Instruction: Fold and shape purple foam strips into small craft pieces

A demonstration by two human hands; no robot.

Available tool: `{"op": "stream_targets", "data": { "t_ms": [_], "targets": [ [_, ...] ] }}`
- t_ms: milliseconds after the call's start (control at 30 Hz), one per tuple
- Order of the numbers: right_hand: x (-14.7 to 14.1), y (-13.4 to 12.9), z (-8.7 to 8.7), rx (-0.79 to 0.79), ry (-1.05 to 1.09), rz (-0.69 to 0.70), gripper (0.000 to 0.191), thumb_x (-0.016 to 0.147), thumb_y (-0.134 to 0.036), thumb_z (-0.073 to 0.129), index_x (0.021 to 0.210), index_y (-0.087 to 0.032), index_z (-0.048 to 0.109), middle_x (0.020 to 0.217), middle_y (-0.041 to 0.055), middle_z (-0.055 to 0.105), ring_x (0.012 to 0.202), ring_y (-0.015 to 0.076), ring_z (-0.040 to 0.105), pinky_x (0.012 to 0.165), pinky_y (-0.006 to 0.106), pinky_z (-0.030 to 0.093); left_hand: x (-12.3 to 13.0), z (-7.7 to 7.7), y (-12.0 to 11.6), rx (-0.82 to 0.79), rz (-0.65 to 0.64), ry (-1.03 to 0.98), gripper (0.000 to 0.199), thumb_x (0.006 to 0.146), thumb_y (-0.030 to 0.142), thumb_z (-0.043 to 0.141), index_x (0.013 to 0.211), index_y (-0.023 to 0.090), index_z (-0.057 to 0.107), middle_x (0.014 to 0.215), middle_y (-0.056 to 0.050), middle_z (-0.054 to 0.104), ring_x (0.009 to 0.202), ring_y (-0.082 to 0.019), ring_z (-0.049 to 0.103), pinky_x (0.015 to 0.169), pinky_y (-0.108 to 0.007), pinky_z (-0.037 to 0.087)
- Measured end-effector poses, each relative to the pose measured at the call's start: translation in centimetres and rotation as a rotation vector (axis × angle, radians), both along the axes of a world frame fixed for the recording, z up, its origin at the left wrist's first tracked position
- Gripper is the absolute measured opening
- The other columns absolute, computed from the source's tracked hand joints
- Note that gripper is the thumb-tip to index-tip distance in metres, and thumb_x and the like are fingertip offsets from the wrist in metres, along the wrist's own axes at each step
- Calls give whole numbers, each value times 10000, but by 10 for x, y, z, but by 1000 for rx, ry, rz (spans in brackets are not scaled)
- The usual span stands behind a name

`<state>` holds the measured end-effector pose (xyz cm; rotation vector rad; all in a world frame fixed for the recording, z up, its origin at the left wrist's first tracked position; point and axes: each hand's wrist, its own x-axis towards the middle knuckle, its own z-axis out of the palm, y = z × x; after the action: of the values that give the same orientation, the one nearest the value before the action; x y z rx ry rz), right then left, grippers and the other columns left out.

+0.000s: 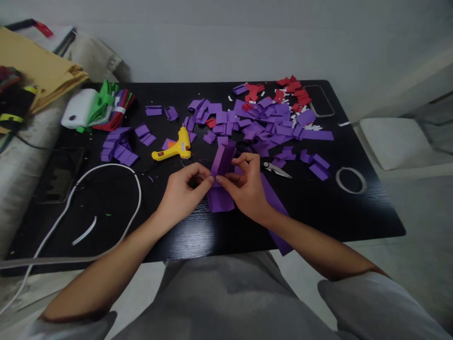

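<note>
Both hands pinch a folded piece of purple paper point(223, 159) over the front middle of the black table. My left hand point(189, 186) is closed on its left side, thumb and fingers meeting at a crease. My right hand point(247, 186) grips the right side, its thumb tip close to the left thumb. The paper's upper part stands folded upward, and its lower part hangs below the thumbs. Beneath my right wrist lies a long purple paper strip point(278, 212). Scissors point(276, 169) rest just beyond the right hand, their handles partly hidden. A yellow glue gun point(173, 147) lies beyond the left hand.
Many folded purple pieces point(269, 120) and red scraps point(295, 89) cover the back of the black table point(339, 212). A tape roll point(351, 180) is at right. A white cable point(138, 189) loops at left, near a dark phone-like slab point(62, 174) and bundled coloured paper point(109, 106).
</note>
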<state>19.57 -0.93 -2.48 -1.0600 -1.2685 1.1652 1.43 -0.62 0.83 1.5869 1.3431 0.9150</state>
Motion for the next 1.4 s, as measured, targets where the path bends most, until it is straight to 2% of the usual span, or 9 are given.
{"op": "stream_targets", "data": {
  "t_ms": [167,267,467,800,1100,1400],
  "targets": [
    [4,-3,7,255,-341,-5,101,950,-289,731,1007,-247,659,1257,96,602,1079,222,684,887,386,655,0,3,-1,6,-5,-3,142,909,309,684,838,188,710,795,-2,718,734,-154,654,677,-264,480],
    [6,-1,8,314,-428,-32,39,970,-274,711,969,-236,717,1270,108,632,1012,218,710,965,439,622,0,6,-2,19,-20,10,159,915,323,680,841,186,716,766,6,704,698,-145,631,645,-257,457],
    [6,0,10,347,-417,-34,87,982,-242,692,902,-224,723,1157,88,675,967,203,705,936,404,600,1,5,-3,44,-17,41,199,947,332,652,844,178,725,719,15,671,637,-125,582,603,-247,425],
    [6,-2,9,396,-439,-34,82,987,-236,686,925,-245,738,1108,72,672,962,203,695,911,402,599,1,3,-2,42,-17,22,212,948,336,644,819,183,714,661,23,611,600,-122,525,564,-241,394],
    [9,-4,12,503,-473,-65,101,985,-214,677,969,-252,769,1169,100,674,973,212,716,906,430,633,3,6,1,-49,-46,-112,246,946,389,659,840,176,717,715,-2,632,658,-143,542,619,-255,445],
    [12,-5,13,481,-438,-18,187,948,-220,701,1086,-287,810,1309,105,670,1086,250,715,956,484,647,2,10,4,-118,-31,-212,326,916,495,716,827,182,713,718,-6,612,655,-148,535,627,-263,461]
  ]
}}
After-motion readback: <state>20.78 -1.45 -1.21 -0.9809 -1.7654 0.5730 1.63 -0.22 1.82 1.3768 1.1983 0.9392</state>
